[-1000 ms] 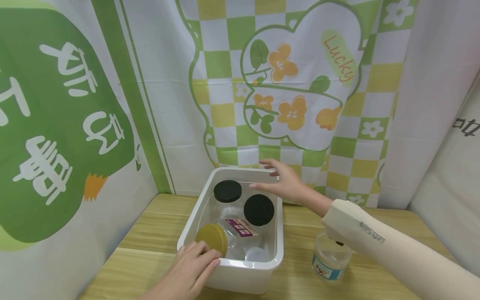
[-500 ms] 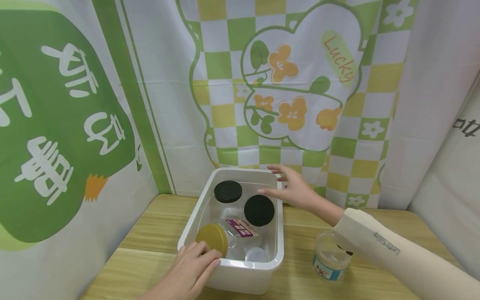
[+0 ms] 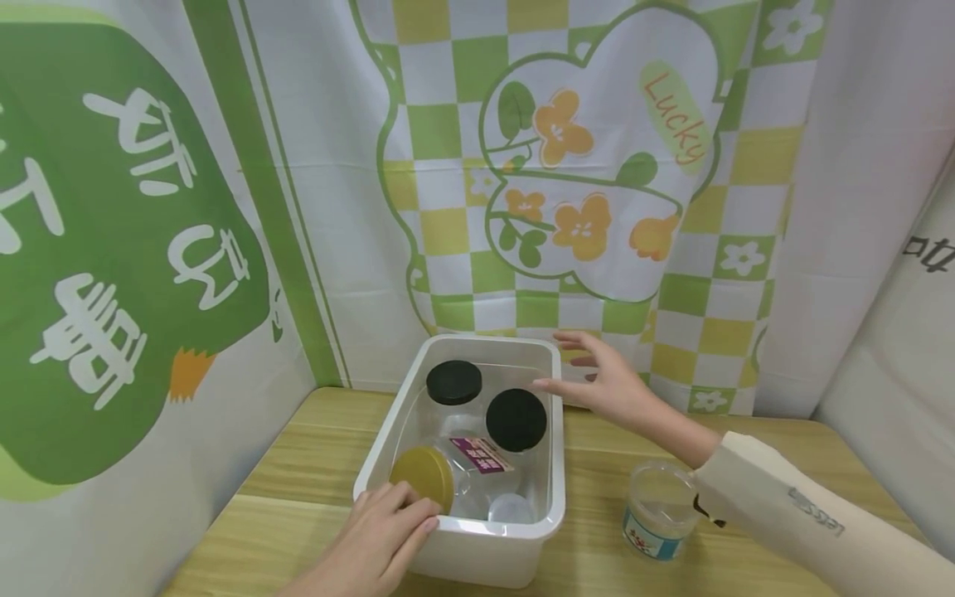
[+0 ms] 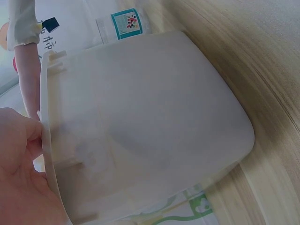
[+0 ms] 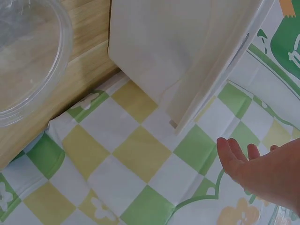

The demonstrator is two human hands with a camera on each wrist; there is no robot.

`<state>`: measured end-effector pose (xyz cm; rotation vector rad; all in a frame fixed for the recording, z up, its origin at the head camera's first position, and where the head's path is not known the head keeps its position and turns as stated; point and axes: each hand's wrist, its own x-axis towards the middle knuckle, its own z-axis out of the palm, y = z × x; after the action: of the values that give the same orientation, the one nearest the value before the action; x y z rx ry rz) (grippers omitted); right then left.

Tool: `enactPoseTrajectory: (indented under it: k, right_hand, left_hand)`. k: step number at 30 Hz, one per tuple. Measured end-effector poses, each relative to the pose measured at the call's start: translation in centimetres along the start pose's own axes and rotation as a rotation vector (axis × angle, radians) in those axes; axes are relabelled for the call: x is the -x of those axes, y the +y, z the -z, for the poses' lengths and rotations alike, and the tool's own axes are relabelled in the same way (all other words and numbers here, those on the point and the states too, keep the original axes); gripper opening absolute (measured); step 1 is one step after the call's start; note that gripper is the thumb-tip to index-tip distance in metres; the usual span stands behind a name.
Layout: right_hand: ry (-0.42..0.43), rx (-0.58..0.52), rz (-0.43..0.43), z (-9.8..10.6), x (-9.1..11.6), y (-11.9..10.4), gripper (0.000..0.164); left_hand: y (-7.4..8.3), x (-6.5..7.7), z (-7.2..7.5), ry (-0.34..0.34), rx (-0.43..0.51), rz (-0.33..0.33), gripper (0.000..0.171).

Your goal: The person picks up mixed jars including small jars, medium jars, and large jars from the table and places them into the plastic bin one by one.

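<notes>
My left hand (image 3: 384,535) grips the near left corner of a white plastic tub (image 3: 477,554), its fingers over the rim. At the tub's far right corner my right hand (image 3: 608,381) hovers with fingers spread and nothing in them; the right wrist view shows that hand (image 5: 262,171) apart from the tub wall (image 5: 159,51). Inside the tub are two jars with black lids (image 3: 454,381) (image 3: 516,419). A clear jar with a yellow lid (image 3: 425,474) lies on its side, a purple label (image 3: 481,454) near it. A small whitish round piece (image 3: 511,507) sits in the near right corner.
A clear jar (image 3: 656,518) with a blue-edged label stands on the wooden table (image 3: 276,489), right of the tub and close to the right sleeve (image 3: 783,489). Behind the tub hangs a green-and-yellow checked cloth (image 3: 440,182), with more printed cloth on both sides.
My right hand has moved right and slightly down, from over the tub's far end to its far right corner. The left hand, tub and jars have stayed put.
</notes>
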<state>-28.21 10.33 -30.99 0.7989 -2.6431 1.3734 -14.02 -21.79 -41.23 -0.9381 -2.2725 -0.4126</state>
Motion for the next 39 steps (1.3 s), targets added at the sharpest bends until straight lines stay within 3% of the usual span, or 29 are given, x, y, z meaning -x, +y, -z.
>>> enactPoseTrajectory:
  k: [22,39]
  right_hand:
    - [0.083,0.069,0.003,1.0,4.9,2.0,0.071]
    - [0.126,0.087,-0.009,0.7,7.8,4.2,0.07]
  left_hand:
    - [-0.1,0.1,-0.1,0.01,-0.005,-0.009,0.017]
    - [0.0,0.0,-0.1,0.0,-0.003,0.014,0.01]
